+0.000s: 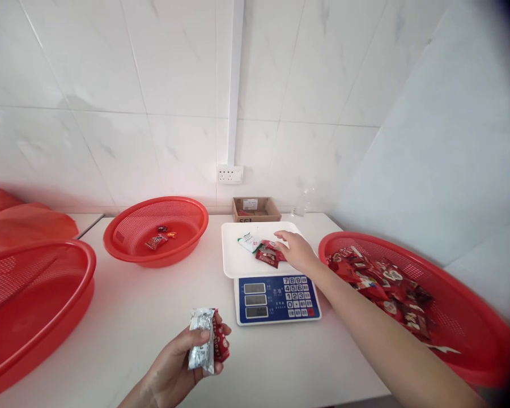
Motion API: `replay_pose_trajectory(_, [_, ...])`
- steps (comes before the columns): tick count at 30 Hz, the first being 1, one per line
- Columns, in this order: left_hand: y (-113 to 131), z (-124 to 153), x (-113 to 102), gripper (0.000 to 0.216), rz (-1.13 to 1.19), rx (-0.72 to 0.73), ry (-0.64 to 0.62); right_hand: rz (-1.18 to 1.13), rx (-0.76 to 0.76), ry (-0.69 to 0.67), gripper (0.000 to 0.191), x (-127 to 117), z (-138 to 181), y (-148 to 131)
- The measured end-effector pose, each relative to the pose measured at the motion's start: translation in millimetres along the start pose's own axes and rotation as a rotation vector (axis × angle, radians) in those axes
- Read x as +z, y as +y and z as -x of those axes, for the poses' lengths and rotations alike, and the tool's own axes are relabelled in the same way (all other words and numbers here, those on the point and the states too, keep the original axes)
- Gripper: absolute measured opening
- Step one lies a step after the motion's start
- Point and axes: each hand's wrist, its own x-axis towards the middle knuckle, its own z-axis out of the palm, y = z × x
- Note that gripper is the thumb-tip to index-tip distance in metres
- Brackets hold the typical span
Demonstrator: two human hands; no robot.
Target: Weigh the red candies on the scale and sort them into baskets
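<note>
My left hand [182, 357] is closed around a few small wrapped snacks in front of the scale: a silver packet [202, 340] under my thumb and a red packet [221, 340] beside it. Over the white weighing tray [233, 263] of the digital scale [278, 300], my right hand [296, 249] reaches in with fingers apart, close to the packets there. On that tray lie a white packet with green edges [250, 243], a dark red packet [267, 256] and a pinkish-red packet [280, 256], partly covered by my fingers.
A red basket [463, 300] heaped with red snack packets stands right, beneath my forearm. Another red basket [191, 246] holds several small packets at the back left; part of a third basket [74, 306] shows at left. Behind the scale sit a cardboard box [259, 215] and clear plastic [302, 204].
</note>
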Motion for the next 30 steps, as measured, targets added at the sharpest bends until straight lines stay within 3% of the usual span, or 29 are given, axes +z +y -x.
replay_pose_trajectory(6, [1.2,2.3,-7.8,0.029,0.027,0.002,0.072,0.226,-0.189,-0.074,0.025,19.9,19.0,-12.5])
replay_pose_trajectory(10, [-2.2,-2.0,-8.2,0.028,0.023,-0.006,0.04,0.17,-0.214,-0.069,0.027,29.1,29.7,-14.7])
replay_pose_trajectory(15, [-4.6,-6.3,-4.3,0.027,0.016,-0.016,0.008,0.182,-0.139,0.052,0.04,21.8,19.6,-2.7])
replay_pose_trajectory(20, [-5.0,-4.7,-3.1,0.027,0.019,-0.012,0.018,0.159,-0.057,-0.101,0.042,24.1,12.0,2.5])
replay_pose_trajectory(23, [-3.7,-2.3,-5.7,0.025,0.018,-0.008,0.036,0.121,-0.12,-0.055,0.035,26.2,17.9,-5.1])
replay_pose_trajectory(27, [-2.3,-0.4,-7.9,0.024,0.0,0.004,0.038,-0.113,-0.144,0.103,0.031,14.7,42.3,-20.3])
replay_pose_trajectory(30, [-4.3,-0.6,-4.1,0.026,-0.101,0.019,-0.013,-0.521,-0.01,-0.008,0.037,14.1,80.4,-37.2])
